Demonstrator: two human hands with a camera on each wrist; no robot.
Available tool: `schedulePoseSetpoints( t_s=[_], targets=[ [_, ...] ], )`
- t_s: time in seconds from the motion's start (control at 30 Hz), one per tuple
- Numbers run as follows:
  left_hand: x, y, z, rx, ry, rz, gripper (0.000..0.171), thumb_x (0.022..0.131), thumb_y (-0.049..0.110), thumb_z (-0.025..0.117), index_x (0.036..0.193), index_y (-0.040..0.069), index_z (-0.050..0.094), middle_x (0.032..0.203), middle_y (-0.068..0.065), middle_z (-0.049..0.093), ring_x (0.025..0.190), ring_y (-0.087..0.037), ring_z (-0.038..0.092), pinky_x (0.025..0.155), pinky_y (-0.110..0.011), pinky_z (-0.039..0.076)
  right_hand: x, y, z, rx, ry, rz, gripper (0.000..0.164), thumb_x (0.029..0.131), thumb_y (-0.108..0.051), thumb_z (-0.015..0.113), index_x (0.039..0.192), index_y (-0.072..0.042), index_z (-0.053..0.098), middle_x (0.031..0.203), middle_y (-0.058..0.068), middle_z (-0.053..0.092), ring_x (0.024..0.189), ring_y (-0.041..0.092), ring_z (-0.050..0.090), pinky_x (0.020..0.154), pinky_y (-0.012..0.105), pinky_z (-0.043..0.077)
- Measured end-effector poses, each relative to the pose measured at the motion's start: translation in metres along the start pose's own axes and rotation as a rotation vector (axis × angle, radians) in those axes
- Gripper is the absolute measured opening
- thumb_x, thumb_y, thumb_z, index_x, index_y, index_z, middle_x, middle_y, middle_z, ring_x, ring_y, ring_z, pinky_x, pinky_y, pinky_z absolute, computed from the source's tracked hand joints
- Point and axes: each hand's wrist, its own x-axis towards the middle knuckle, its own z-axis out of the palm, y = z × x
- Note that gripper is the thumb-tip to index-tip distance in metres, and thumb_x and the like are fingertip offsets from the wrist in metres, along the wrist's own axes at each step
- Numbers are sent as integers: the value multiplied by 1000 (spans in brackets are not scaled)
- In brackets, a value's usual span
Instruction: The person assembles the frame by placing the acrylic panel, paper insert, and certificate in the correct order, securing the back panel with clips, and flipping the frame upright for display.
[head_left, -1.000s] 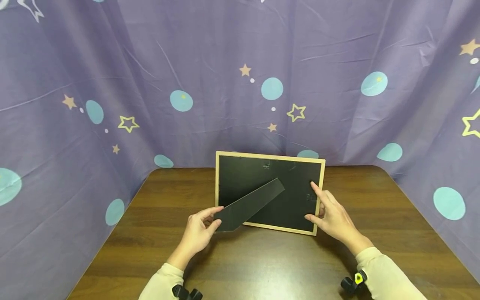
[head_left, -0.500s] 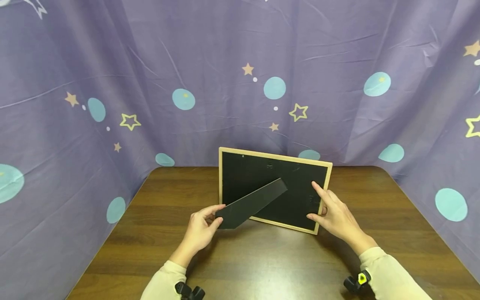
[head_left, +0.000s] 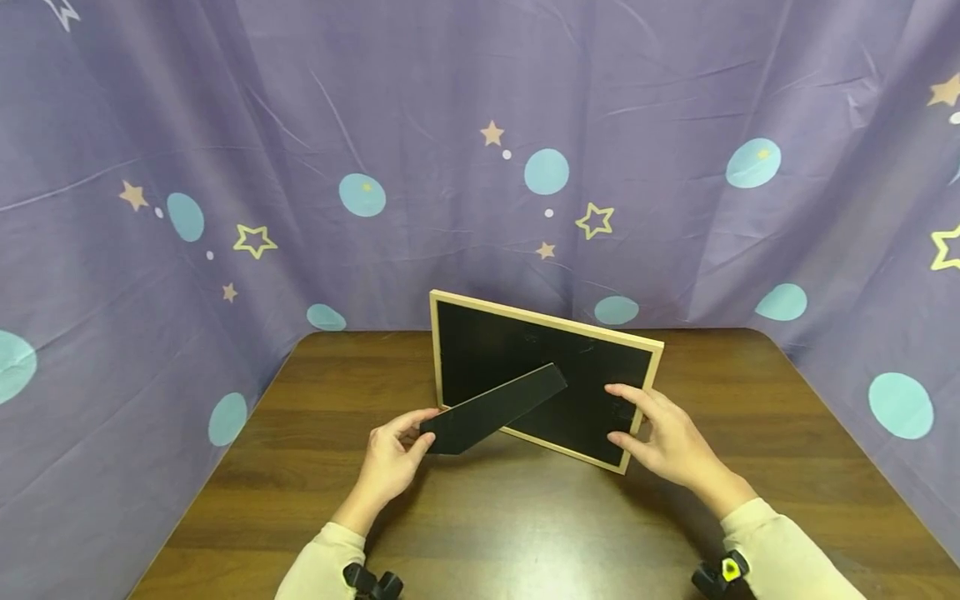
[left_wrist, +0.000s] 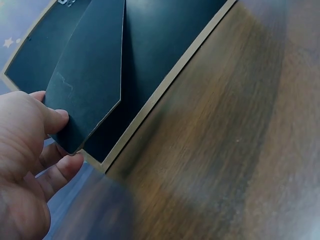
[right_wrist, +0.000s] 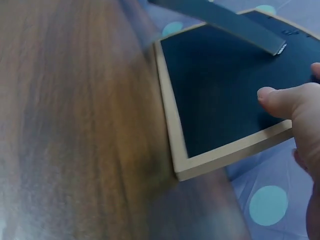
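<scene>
A picture frame with a pale wooden border and black backing stands on the table, its back facing me. Its black easel stand is folded out toward the left. My left hand pinches the free end of that stand, thumb on its near face, as the left wrist view also shows. At the frame's right edge, my right hand grips the wooden border, with thumb on the backing and other fingers partly hidden behind. The front of the frame cannot be seen.
The brown wooden table runs back to a purple curtain printed with stars and dots. The curtain also hangs along both sides. Black wrist cameras sit at both sleeves.
The frame has turned, its right side now lower and nearer in the head view. My right index finger has shifted down and left on the backing. The left hand keeps hold of the stand.
</scene>
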Motion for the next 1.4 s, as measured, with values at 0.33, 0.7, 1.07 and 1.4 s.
schedulePoseSetpoints(
  t_s=[0.33,0.7,1.07,1.4],
  targets=[
    [-3,2,-3,18,7,-13,38,81,-2,74,112,20,71,83,7,67,72,-10,63,64,-27,53,5,-15,-19,282,-85,159,57,83,-10,75,135,-20,55,129,-3,56,91,3,53,59,10,43],
    [-8,-2,-3,9,10,6,37,79,-4,75,108,19,72,81,6,68,73,-11,65,65,-27,54,48,-64,-61,341,220,68,84,67,27,69,143,8,37,119,32,58,113,3,57,90,17,47],
    [-11,-3,-5,3,-7,25,36,79,-5,75,106,18,72,89,5,70,74,-9,65,66,-27,55,61,-64,-68,334,123,97,51,68,17,77,115,7,63,110,22,66,99,-2,61,71,17,53],
    [-14,1,-7,-11,-40,37,38,78,-6,75,107,18,72,99,3,72,76,-10,66,67,-28,55,55,-48,-56,235,186,36,50,64,16,80,111,2,68,105,15,70,104,-7,58,80,11,48]
  ],
)
